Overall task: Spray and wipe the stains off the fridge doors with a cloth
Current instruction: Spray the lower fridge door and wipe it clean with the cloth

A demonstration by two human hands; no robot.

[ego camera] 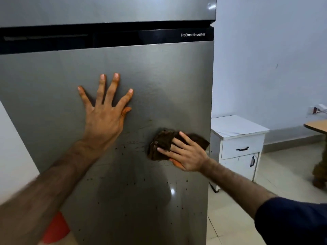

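A: Status on the lower fridge door [70,71]?
B: Left hand [104,112] flat on the steel, fingers straight and fanned out, palm pressed to the panel left of centre. Nothing in its grip.
A: Right?
B: Right hand [185,152] on a dark brown cloth [162,142], bunched up. Fingers lie across it fairly straight and press it onto the door near the right edge. Thumb under the cloth's lower edge; can't tell if it pinches.
A: Stains?
B: Dark red-brown splatter [131,143], streaked, just left of the cloth, between the two hands. Finer specks [134,183] scattered lower down the panel, toward the bottom right too.
A: Smearing?
B: Faint smudges above the cloth. Too faint to call.
A: Upper door?
B: Upper door [106,9] in view at the top, black band [106,39] below it carrying "ProSmartInverter" at right.
A: Spray bottle?
B: Only an orange-red shape [56,228] at the bottom left, part hidden by the left forearm. Can't tell what it is.
A: Surroundings?
B: White cabinet [238,138] right of the fridge, one drawer and one door, black handles. Wooden worktop [316,125] edge at far right. Wall socket [316,109] above it. Pale tiled floor [230,218]. Dark blue sleeve [292,223] on the right arm.
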